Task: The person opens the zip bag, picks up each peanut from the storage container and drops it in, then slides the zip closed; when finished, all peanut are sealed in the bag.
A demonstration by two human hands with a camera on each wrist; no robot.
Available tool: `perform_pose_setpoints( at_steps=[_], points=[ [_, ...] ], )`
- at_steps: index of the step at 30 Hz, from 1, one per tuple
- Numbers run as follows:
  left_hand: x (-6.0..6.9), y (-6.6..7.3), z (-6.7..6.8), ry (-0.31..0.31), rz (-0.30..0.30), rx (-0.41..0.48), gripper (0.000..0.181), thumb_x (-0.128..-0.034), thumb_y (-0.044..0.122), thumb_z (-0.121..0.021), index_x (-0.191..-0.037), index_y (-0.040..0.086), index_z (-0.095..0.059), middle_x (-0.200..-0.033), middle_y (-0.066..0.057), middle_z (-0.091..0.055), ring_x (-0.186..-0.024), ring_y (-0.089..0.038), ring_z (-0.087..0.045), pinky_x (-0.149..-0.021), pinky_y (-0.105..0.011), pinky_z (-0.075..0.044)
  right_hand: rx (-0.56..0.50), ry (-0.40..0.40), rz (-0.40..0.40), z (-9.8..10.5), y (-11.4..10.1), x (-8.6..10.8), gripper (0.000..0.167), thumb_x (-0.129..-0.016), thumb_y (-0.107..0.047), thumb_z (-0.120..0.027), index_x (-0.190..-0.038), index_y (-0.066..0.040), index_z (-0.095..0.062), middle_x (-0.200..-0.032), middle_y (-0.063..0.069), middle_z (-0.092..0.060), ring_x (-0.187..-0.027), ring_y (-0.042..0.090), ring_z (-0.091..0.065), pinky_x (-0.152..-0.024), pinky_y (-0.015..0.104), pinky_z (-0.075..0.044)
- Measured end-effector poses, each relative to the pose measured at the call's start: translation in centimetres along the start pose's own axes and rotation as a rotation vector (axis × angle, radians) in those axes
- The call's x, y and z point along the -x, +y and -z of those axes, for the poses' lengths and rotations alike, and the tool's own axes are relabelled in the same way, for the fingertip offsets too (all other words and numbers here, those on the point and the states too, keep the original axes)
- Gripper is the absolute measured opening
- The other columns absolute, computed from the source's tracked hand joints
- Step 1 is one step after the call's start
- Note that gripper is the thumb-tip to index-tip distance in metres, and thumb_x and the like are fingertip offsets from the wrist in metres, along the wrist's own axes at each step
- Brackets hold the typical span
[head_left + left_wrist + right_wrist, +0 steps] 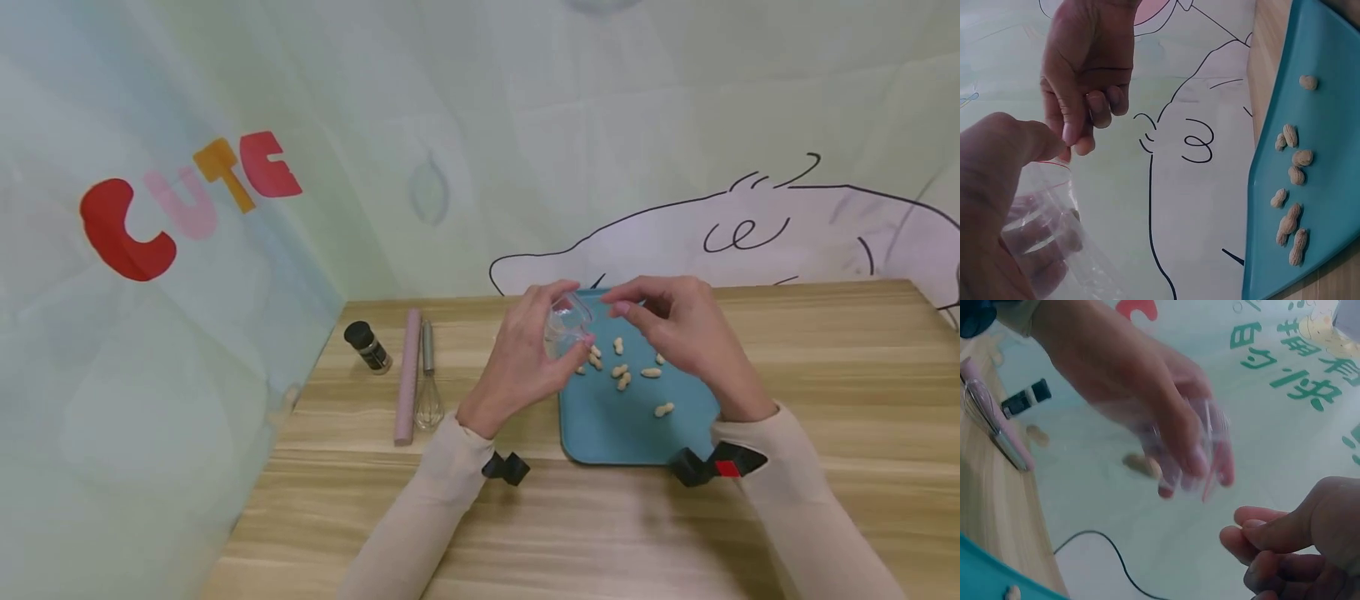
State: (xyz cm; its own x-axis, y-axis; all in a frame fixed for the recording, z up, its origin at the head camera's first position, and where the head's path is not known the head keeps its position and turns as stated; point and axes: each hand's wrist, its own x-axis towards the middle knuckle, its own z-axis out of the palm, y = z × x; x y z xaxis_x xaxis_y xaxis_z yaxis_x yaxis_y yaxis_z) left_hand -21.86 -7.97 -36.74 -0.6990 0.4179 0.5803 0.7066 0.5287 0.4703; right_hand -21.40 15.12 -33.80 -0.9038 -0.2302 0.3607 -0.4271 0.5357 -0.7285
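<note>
My left hand (pixel 521 354) holds a clear zip bag (pixel 567 321) between thumb and fingers, its mouth turned toward the right hand. Pink-red lines edge the mouth of the bag (pixel 1054 187) in the left wrist view. A blurred peanut (pixel 1141 464) shows by the lower part of the bag (pixel 1216 428); whether it lies inside I cannot tell. Beside the bag's mouth is my right hand (pixel 678 325), fingers loosely bent and thumb near the index fingertip, with nothing visible between them. Several unshelled peanuts (pixel 651 372) lie scattered on a blue tray (pixel 622 442) below.
Left of the tray on the wooden table (pixel 337 492) are a whisk (pixel 428 375), a pink rolling stick (pixel 407 379) and a black-capped spice jar (pixel 367 346). A printed cloth (pixel 450 167) hangs behind the table and along its left side.
</note>
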Motion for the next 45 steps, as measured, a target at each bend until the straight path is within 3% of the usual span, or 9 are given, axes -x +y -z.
perform_pose_setpoints(
  at_steps=[4, 8, 13, 15, 22, 24, 30, 38, 45],
  points=[
    [0.0, 0.1, 0.1, 0.001, 0.009, 0.002, 0.062, -0.096, 0.026, -0.076, -0.15, 0.008, -0.052, -0.125, -0.012, -0.066, -0.11, -0.023, -0.064, -0.096, -0.044, -0.054, 0.083, -0.08, -0.066, 1.0, 1.5, -0.4, 0.02, -0.105, -0.014, -0.068, -0.12, -0.009, -0.081, -0.111, 0.016, -0.081, -0.078, 0.021, -0.066, -0.066, 0.025, -0.052],
    [0.0, 0.2, 0.1, -0.003, 0.013, -0.002, 0.062, -0.0961, 0.025, -0.076, -0.151, 0.01, -0.052, -0.125, -0.009, -0.066, -0.112, -0.022, -0.064, -0.098, -0.044, -0.053, 0.183, -0.232, -0.164, 1.7, 3.2, -0.8, 0.028, -0.105, -0.02, -0.067, -0.128, -0.006, -0.076, -0.124, 0.023, -0.076, -0.093, 0.03, -0.069, -0.073, 0.034, -0.056],
    [-0.1, 0.2, 0.0, -0.02, 0.013, -0.003, 0.063, -0.0965, 0.026, -0.076, -0.151, 0.01, -0.051, -0.126, -0.008, -0.066, -0.112, -0.022, -0.064, -0.098, -0.044, -0.053, 0.265, -0.361, -0.193, 1.7, 5.1, -1.1, 0.032, -0.105, -0.018, -0.067, -0.13, 0.0, -0.072, -0.125, 0.03, -0.073, -0.105, 0.04, -0.071, -0.081, 0.048, -0.061],
    [-0.1, 0.2, 0.0, -0.022, 0.012, -0.003, 0.063, -0.0964, 0.026, -0.077, -0.151, 0.009, -0.051, -0.126, -0.008, -0.066, -0.112, -0.022, -0.064, -0.098, -0.044, -0.053, 0.281, -0.38, -0.204, 1.4, 5.9, -1.2, 0.033, -0.105, -0.016, -0.066, -0.133, 0.001, -0.07, -0.124, 0.031, -0.072, -0.106, 0.042, -0.07, -0.082, 0.051, -0.061],
    [0.0, 0.3, -0.1, -0.02, 0.018, -0.012, 0.062, -0.0965, 0.027, -0.075, -0.151, 0.01, -0.052, -0.125, -0.009, -0.066, -0.112, -0.023, -0.064, -0.099, -0.046, -0.052, 0.322, -0.472, -0.263, 0.8, 8.2, -1.4, 0.037, -0.101, -0.008, -0.066, -0.136, 0.005, -0.064, -0.111, 0.027, -0.072, -0.092, 0.032, -0.065, -0.075, 0.04, -0.055],
    [0.1, 0.3, -0.1, -0.018, 0.021, -0.01, 0.061, -0.0962, 0.027, -0.075, -0.15, 0.009, -0.052, -0.125, -0.009, -0.066, -0.112, -0.024, -0.064, -0.099, -0.047, -0.052, 0.348, -0.496, -0.276, 0.7, 8.5, -1.3, 0.036, -0.101, -0.008, -0.067, -0.134, 0.006, -0.065, -0.11, 0.026, -0.072, -0.093, 0.033, -0.066, -0.078, 0.044, -0.056],
    [0.2, 0.1, 0.0, -0.004, 0.014, -0.012, 0.06, -0.0957, 0.026, -0.076, -0.149, 0.008, -0.053, -0.124, -0.012, -0.067, -0.111, -0.024, -0.064, -0.096, -0.046, -0.053, 0.398, -0.508, -0.334, 0.1, 9.2, -0.9, 0.032, -0.101, -0.013, -0.068, -0.129, 0.004, -0.066, -0.12, 0.031, -0.069, -0.1, 0.038, -0.065, -0.085, 0.054, -0.056],
    [0.2, 0.1, 0.0, -0.018, 0.021, 0.0, 0.061, -0.0965, 0.026, -0.076, -0.15, 0.009, -0.053, -0.125, -0.01, -0.067, -0.111, -0.023, -0.064, -0.095, -0.044, -0.053, 0.421, -0.479, -0.338, -1.5, 9.7, -1.0, 0.023, -0.095, -0.01, -0.071, -0.113, 0.004, -0.07, -0.108, 0.024, -0.07, -0.091, 0.033, -0.061, -0.078, 0.046, -0.054],
    [-0.1, 0.2, 0.0, 0.006, 0.004, -0.009, 0.06, -0.0956, 0.025, -0.077, -0.149, 0.008, -0.054, -0.123, -0.009, -0.067, -0.112, -0.024, -0.065, -0.096, -0.044, -0.054, 0.42, -0.419, -0.319, -1.2, 9.7, -1.0, 0.027, -0.088, -0.002, -0.065, -0.114, 0.006, -0.069, -0.093, 0.019, -0.066, -0.077, 0.029, -0.058, -0.065, 0.038, -0.048]
  ],
)
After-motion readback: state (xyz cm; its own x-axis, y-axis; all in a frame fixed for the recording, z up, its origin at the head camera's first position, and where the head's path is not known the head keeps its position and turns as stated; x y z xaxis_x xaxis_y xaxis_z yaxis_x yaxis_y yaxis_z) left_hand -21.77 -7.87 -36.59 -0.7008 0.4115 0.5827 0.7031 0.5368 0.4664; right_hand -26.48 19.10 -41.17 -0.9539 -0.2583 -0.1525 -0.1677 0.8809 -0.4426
